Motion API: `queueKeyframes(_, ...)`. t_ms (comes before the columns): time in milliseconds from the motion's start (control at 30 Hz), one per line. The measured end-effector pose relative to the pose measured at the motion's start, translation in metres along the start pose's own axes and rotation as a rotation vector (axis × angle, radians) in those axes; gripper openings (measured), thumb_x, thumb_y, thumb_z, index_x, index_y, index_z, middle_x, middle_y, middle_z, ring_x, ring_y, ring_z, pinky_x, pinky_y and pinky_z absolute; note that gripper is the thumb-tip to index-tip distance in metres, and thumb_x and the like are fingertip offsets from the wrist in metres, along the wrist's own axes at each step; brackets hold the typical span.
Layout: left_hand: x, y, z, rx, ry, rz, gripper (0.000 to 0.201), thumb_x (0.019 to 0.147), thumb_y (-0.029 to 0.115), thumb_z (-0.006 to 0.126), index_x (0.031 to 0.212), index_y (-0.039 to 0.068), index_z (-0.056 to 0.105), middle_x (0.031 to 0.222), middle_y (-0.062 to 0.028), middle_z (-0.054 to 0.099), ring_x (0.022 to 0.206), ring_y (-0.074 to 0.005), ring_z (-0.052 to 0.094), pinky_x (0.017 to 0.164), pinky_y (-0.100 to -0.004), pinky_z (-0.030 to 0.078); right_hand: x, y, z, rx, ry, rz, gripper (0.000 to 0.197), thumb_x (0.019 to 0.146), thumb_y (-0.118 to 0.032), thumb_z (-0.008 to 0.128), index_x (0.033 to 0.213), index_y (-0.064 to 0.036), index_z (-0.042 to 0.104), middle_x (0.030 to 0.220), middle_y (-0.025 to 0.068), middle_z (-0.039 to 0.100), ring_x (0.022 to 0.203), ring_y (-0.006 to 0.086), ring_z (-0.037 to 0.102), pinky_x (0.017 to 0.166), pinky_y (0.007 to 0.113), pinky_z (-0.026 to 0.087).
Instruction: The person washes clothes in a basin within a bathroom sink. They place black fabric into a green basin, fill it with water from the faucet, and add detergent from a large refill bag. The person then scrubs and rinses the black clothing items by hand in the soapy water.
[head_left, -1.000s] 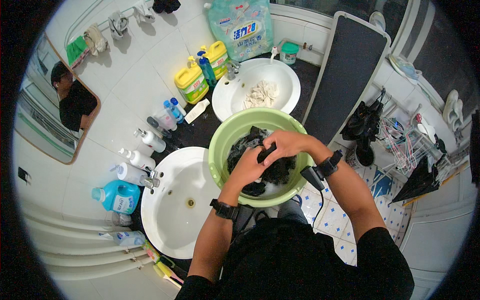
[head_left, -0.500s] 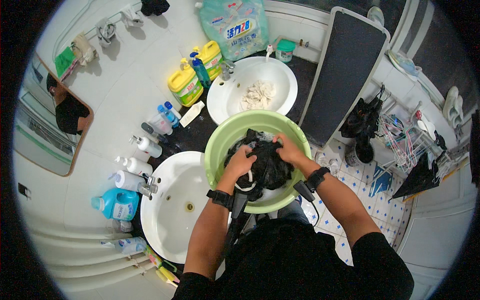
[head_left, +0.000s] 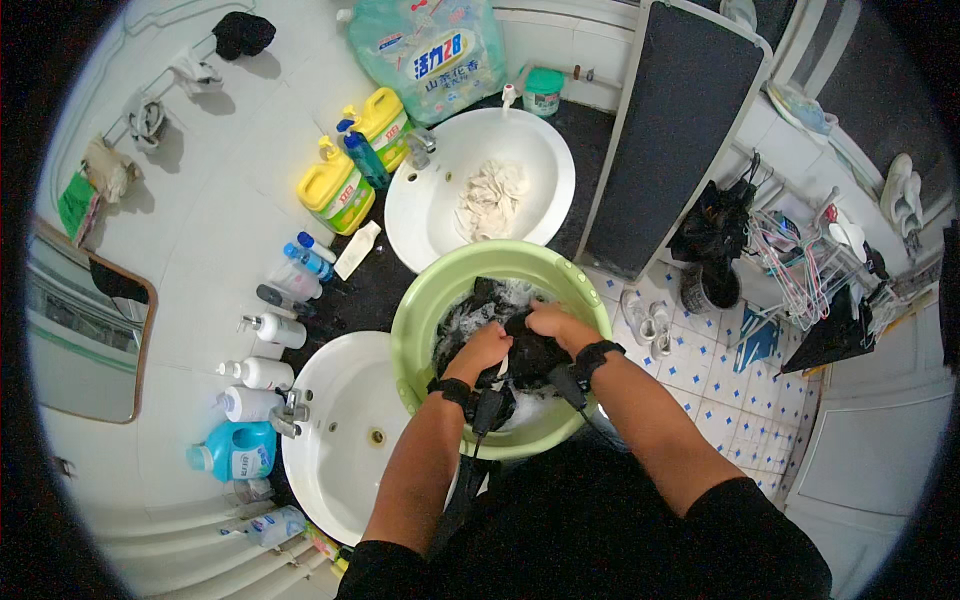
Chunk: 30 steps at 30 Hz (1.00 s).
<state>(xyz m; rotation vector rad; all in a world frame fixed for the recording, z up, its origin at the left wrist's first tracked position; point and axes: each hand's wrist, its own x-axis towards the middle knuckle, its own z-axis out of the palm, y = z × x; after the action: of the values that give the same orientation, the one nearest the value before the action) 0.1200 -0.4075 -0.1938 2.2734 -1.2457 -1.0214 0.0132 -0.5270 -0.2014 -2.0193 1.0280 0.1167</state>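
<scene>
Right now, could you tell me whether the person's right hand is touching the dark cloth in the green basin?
Touching. The head view shows the right hand gripping the dark cloth inside the green basin, fingers pressed into the fabric.

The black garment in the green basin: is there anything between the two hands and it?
Nothing visible does. The left hand and the right hand both lie directly on the black garment, bunching it in foamy water inside the green basin. The fingertips are hidden in the cloth.
</scene>
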Motion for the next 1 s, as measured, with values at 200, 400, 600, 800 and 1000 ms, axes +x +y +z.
queueKeyframes(200, 0.021, 0.002, 0.005, 0.109, -0.128, -0.058, 0.046, 0.082, 0.03, 0.059, 0.112, -0.003, 0.046, 0.109, -0.0266, 0.054, 0.101, -0.0418, 0.052, 0.082, -0.0451, 0.045, 0.05, 0.025, 0.032, -0.126, -0.095, 0.078, 0.047, 0.076, -0.02, 0.044, 0.117, 0.0009, 0.054, 0.122, 0.0304, 0.046, 0.12, 0.0496, 0.033, 0.106, 0.048, 0.018)
queueKeyframes(400, -0.022, 0.019, -0.027, -0.051, 0.025, -0.153, 0.049, 0.079, 0.033, 0.064, 0.106, -0.006, 0.056, 0.106, -0.0237, 0.059, 0.101, -0.0347, 0.056, 0.084, -0.0398, 0.044, -0.025, -0.02, -0.009, 0.354, 0.293, -0.014, 0.027, 0.073, -0.013, 0.058, 0.095, -0.0004, 0.065, 0.096, 0.0177, 0.065, 0.093, 0.0314, 0.061, 0.085, 0.035, 0.044)
queueKeyframes(600, -0.062, 0.018, -0.04, -0.483, 0.116, 0.045, 0.038, 0.081, 0.031, 0.061, 0.092, -0.006, 0.059, 0.079, -0.0178, 0.062, 0.075, -0.0303, 0.06, 0.069, -0.0374, 0.044, -0.069, -0.046, -0.047, 0.582, 0.126, 0.011, 0.039, 0.079, -0.017, 0.062, 0.112, 0.0025, 0.055, 0.1, 0.0154, 0.061, 0.09, 0.0241, 0.059, 0.082, 0.033, 0.045)
queueKeyframes(800, -0.089, 0.024, -0.031, -0.34, 0.131, 0.082, 0.042, 0.085, 0.036, 0.055, 0.083, -0.006, 0.059, 0.069, -0.0148, 0.058, 0.066, -0.0225, 0.055, 0.064, -0.0342, 0.042, -0.054, 0.004, -0.047, 0.57, 0.107, -0.259, 0.032, 0.083, -0.027, 0.061, 0.095, 0.0021, 0.056, 0.087, 0.0113, 0.061, 0.081, 0.0218, 0.058, 0.074, 0.034, 0.045)
queueKeyframes(1000, -0.102, 0.043, -0.011, -1.034, 0.295, -0.12, 0.039, 0.091, 0.034, 0.047, 0.096, -0.003, 0.061, 0.081, -0.0049, 0.058, 0.069, -0.0137, 0.049, 0.064, -0.0321, 0.039, -0.12, -0.068, -0.027, 0.313, 0.258, -0.498, 0.036, 0.082, -0.033, 0.062, 0.089, 0.0007, 0.053, 0.076, 0.0211, 0.06, 0.071, 0.0361, 0.059, 0.066, 0.04, 0.046)
